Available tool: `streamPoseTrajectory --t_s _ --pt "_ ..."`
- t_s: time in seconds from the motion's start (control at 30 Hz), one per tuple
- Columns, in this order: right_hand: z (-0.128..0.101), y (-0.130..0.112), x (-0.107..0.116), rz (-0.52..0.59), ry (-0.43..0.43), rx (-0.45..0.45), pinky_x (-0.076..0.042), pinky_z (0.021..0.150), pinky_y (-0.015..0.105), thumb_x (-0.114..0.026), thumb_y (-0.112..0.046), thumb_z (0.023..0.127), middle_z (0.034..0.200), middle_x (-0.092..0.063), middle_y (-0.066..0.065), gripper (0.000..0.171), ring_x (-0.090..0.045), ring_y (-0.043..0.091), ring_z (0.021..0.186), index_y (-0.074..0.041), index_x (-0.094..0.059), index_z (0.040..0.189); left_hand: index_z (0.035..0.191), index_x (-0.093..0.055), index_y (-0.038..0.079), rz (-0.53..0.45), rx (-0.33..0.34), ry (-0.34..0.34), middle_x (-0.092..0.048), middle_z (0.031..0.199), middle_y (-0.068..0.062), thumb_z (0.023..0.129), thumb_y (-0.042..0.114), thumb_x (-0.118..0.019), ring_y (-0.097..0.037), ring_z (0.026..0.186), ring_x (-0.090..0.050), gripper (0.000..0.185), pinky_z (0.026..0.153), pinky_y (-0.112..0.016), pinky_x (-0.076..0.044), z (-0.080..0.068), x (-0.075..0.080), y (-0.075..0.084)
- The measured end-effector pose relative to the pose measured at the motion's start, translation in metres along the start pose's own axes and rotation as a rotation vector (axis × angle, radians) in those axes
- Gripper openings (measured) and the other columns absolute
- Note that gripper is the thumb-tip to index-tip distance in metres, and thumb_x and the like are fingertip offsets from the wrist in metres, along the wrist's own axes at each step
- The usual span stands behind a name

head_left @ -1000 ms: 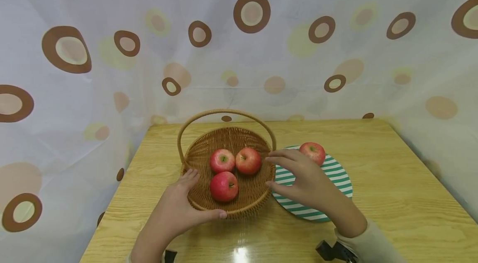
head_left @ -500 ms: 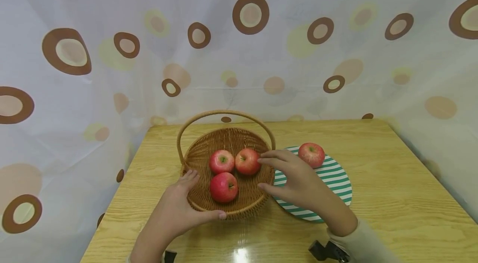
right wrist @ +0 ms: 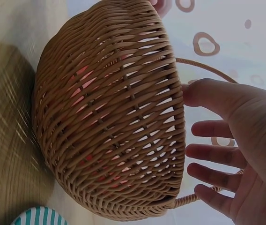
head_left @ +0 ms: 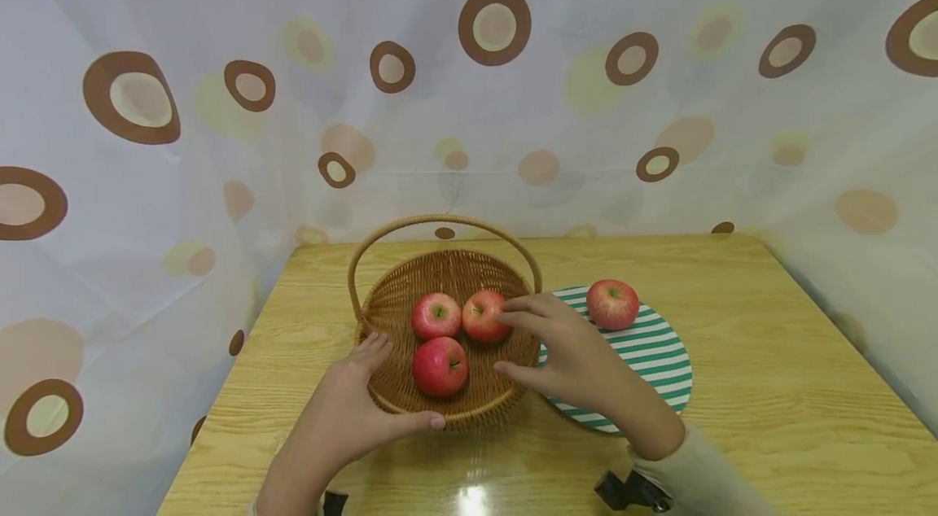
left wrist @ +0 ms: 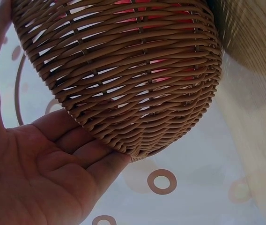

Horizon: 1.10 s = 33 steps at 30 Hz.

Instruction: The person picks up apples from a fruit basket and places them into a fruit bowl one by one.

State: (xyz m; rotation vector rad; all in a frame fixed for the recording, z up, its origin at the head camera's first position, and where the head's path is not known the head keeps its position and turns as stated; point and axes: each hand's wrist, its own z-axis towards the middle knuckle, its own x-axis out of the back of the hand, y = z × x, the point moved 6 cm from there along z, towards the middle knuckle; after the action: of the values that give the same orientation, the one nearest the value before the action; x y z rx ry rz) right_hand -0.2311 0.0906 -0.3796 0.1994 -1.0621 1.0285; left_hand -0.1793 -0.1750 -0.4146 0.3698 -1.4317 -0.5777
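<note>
A brown wicker basket (head_left: 450, 265) with a tall hoop handle stands on the table and contains three red apples. My left hand (head_left: 344, 402) holds its near left rim, fingers over the edge and thumb along the front. In the left wrist view, that hand's fingers (left wrist: 100, 154) reach past the rim. Over the right side of the basket is my right hand (head_left: 575, 353), fingers spread and thumb apart. Its fingertips overlap the right-hand apple (head_left: 479, 314) in the head view. The other two are the upper left apple (head_left: 436, 315) and the lower apple (head_left: 440, 367).
To the right of the basket lies a round green-and-white striped mat (head_left: 663, 361), partly behind my right arm. One more apple (head_left: 612, 304) sits at its far edge. A spotted curtain (head_left: 542, 93) hangs behind and beside the wooden table (head_left: 777, 369).
My right hand has moved left from the basket's right rim and the mat, in over the right-hand apple. The left hand, basket and apples have stayed put.
</note>
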Motion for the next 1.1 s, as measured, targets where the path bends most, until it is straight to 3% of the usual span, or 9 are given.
streamPoseTrajectory --t_s 0.27,1.1 --pt "0.004 -0.003 -0.007 0.006 -0.01 0.025 -0.058 0.105 0.05 -0.093 -0.035 0.084 0.134 -0.071 0.01 0.055 -0.065 0.028 0.128 -0.008 -0.076 0.128 0.152 -0.056 0.0 0.002 -0.006 -0.005 -0.05 0.16 -0.024 0.062 0.089 -0.08 -0.044 0.151 -0.045 0.129 0.117 -0.063 -0.045 0.0 0.0 0.001" --pt "0.011 -0.005 -0.021 -0.001 -0.065 0.009 -0.058 0.104 0.044 -0.094 -0.04 0.081 0.133 -0.071 0.004 0.054 -0.065 0.023 0.127 -0.012 -0.077 0.124 0.151 -0.057 0.0 0.005 0.004 -0.005 -0.05 0.16 -0.023 0.06 0.09 -0.08 -0.044 0.152 -0.044 0.13 0.118 -0.062 -0.045 0.0 0.0 0.001"
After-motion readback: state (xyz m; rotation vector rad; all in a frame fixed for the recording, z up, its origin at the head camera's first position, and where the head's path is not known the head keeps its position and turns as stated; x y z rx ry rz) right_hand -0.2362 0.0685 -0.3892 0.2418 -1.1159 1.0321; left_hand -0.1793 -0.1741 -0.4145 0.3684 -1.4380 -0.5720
